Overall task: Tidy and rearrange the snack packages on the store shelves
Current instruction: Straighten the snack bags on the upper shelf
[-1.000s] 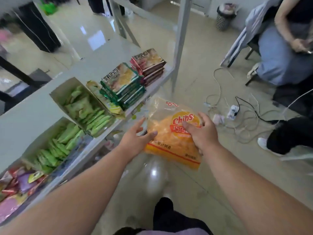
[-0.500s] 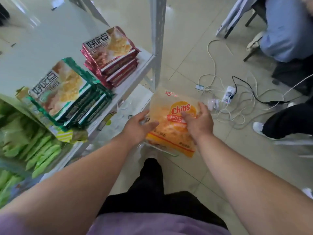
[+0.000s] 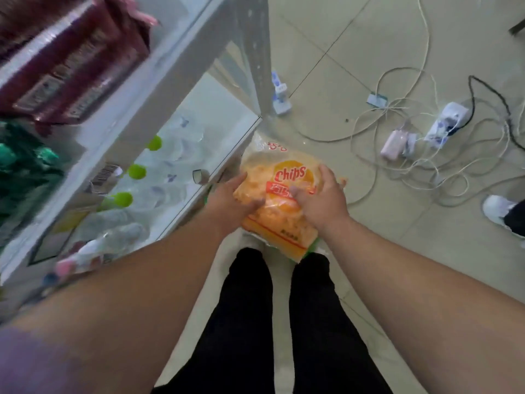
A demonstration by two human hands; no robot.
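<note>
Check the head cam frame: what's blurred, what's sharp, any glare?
Head view: motion smear is heavy on the left, where the red packs and green packs are unreadable; the chips bag in the middle is sharp enough to read "Chips", and the left hand and right hand gripping it are fairly crisp. Soft glare on the lower shelf; wide-angle bending shows at the edges.

Both hands on orange chips bag (image 3: 277, 203), held low over the floor just beside the shelf (image 3: 159, 81) edge. Left hand (image 3: 231, 201) grips its left side, right hand (image 3: 319, 201) its top. Red packs (image 3: 74, 66) stacked above; cables (image 3: 412, 143) tangled on floor.
</note>
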